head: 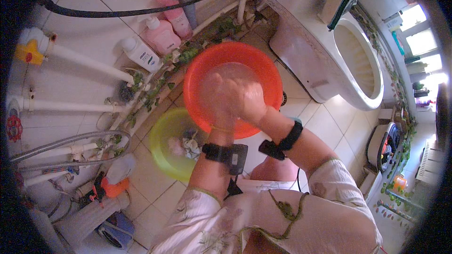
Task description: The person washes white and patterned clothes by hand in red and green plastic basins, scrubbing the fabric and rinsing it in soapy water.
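Note:
Both my hands are pressed together over a round orange-red plastic basin point(233, 50). My left hand point(219, 93) is blurred and its fingers are hard to make out. Against it lies my right hand point(251, 99), its back wet and shiny and its fingers mostly hidden. I cannot tell whether anything is between the palms. Cloudy water point(231, 68) seems to be in the basin. Black straps point(291, 137) with small dark devices circle both wrists. Partly under the orange basin's left side, a yellow-green basin point(160, 162) holds crumpled cloth point(191, 147).
Pump bottles point(162, 37) and another pink bottle point(178, 19) stand along the tiled wall. White pipes point(88, 61) and a grey hose point(70, 144) run at the left. A toilet point(376, 77) is at the right. A spray bottle point(118, 180) and blue slipper point(118, 231) are lower left.

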### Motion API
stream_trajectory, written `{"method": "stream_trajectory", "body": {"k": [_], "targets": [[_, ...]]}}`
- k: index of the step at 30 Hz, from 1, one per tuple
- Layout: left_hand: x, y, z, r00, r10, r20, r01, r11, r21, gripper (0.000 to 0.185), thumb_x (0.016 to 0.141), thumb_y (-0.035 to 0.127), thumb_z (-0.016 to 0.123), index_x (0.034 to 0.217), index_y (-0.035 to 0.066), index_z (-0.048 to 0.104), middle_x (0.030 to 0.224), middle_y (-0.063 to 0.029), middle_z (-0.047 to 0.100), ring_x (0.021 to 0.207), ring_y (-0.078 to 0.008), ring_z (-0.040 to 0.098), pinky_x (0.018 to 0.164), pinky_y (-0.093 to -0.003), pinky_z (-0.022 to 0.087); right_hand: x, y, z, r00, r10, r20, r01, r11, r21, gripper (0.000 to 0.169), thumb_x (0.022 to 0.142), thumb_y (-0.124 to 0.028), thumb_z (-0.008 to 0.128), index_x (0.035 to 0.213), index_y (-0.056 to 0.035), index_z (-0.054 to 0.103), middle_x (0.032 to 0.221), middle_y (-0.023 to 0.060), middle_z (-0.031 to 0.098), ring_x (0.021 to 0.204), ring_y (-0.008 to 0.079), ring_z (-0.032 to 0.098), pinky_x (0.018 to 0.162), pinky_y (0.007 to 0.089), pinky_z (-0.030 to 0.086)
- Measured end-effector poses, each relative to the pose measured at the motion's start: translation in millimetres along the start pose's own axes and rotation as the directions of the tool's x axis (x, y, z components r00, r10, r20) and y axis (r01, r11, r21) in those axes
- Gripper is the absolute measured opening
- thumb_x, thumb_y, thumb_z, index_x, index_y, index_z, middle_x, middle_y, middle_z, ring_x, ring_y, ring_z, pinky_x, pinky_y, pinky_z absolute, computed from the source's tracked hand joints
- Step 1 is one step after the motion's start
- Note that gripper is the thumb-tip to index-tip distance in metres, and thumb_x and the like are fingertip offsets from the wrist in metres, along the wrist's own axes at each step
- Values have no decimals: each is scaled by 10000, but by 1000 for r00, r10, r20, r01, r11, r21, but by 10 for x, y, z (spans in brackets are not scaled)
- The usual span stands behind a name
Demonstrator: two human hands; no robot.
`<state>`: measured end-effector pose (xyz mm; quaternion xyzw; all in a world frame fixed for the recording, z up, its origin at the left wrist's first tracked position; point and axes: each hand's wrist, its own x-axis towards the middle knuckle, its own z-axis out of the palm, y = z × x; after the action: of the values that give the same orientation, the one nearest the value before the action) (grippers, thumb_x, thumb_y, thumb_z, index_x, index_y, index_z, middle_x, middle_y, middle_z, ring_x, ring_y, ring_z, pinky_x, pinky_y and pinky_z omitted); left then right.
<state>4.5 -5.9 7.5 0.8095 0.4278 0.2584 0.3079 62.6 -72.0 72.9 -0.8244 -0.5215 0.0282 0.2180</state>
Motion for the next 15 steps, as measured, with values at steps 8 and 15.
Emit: {"method": "stream_trajectory", "body": {"k": [8,15], "targets": [[-16,-77,81,998,54,20,-56,992,114,305,884,268,360,1059,49,478,948,-66,552,846,-214,532,735,-317,437,-48,49,-100,997,-66,36,68,996,-53,227,657,-209,590,857,-102,567,773,84,600,680,267,590,552,374,476],[5,-298,191,990,144,14,-138,916,377,266,886,232,372,1045,53,487,901,-54,566,790,-210,553,693,-314,461,-83,-7,-150,987,-162,-17,163,980,117,326,653,-209,587,946,-68,567,841,123,605,754,298,588,628,398,483]]}}
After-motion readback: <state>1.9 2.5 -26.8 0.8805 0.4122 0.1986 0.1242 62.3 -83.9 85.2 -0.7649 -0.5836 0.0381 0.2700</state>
